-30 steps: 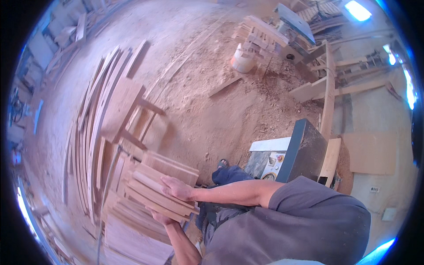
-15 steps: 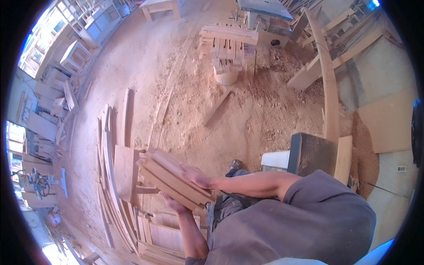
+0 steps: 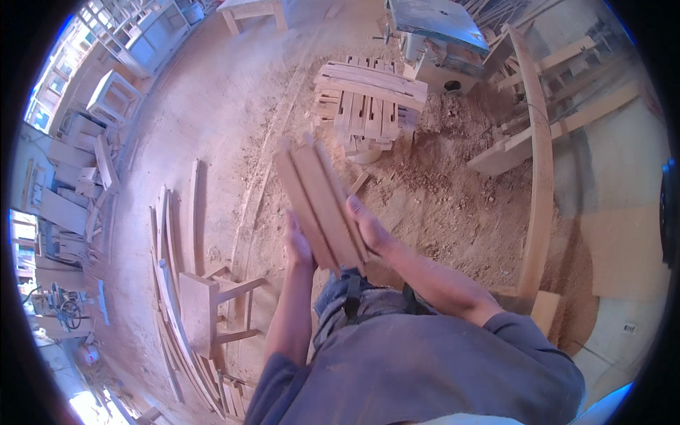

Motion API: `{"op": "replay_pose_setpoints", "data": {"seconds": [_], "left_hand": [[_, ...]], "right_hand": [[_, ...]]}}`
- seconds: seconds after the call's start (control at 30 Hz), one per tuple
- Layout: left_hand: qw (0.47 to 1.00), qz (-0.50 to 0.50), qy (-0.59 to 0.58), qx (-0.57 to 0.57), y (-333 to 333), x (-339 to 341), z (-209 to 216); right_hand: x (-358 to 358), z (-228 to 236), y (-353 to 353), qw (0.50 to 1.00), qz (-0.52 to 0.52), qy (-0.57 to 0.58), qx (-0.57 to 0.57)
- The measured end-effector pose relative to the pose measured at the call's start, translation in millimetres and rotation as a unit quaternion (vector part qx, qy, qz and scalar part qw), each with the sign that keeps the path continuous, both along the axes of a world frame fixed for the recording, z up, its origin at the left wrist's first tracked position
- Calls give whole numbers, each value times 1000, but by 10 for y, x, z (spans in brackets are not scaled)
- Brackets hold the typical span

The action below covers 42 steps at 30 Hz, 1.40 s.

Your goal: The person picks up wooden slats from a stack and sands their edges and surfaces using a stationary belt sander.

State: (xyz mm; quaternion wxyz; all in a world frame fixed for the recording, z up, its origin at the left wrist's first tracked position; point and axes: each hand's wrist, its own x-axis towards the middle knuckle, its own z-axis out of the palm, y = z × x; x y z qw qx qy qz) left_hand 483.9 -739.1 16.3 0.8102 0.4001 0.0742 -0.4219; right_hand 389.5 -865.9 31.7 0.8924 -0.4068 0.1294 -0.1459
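Note:
A bundle of wooden slats (image 3: pixel 317 205) is held upright and tilted in front of me, its far end leaning to the left. My left hand (image 3: pixel 298 241) presses against the left side of the bundle. On the opposite side my right hand (image 3: pixel 368 225) grips it, with the thumb lying along the edge. Past the bundle's far end, a stack of slotted wooden pieces (image 3: pixel 365 113) rests crosswise on a round white bucket (image 3: pixel 365 155), part of which is hidden.
A wooden stool (image 3: pixel 198 312) lies tipped on its side at the left, beside long boards (image 3: pixel 164 283). A machine table (image 3: pixel 438 25) stands beyond the stack. To the right, a long beam (image 3: pixel 542 177) rises past sawdust heaps (image 3: pixel 460 219) on the floor.
I have turned right, from the stool side toward the stack on the bucket. Both hands have carried the slat bundle along and swung its far end away from me.

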Motion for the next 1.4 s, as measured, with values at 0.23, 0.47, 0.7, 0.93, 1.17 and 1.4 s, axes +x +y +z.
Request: {"op": "replay_pose_setpoints", "data": {"seconds": [0.23,0.47,0.7,0.93,1.17,1.4], "left_hand": [[979,-183,-27,-86,-2133,953,12],[967,-246,-47,-47,-3978,1547,64],[941,-329,-46,67,-5283,2054,-877],[942,-287,-93,147,-5431,2069,-576],[945,-266,-117,152,-5208,1912,-514],[937,-247,-141,202,-5145,1905,-494]], "right_hand": [[517,206,-1749,983,-137,125,-18],[1026,-104,-3480,962,-202,169,69],[1495,-1260,-4885,957,-175,223,67],[1665,-789,-5042,960,-115,203,154],[1467,-981,-4853,963,-95,182,174],[1489,-804,-4853,955,-103,215,176]]}}
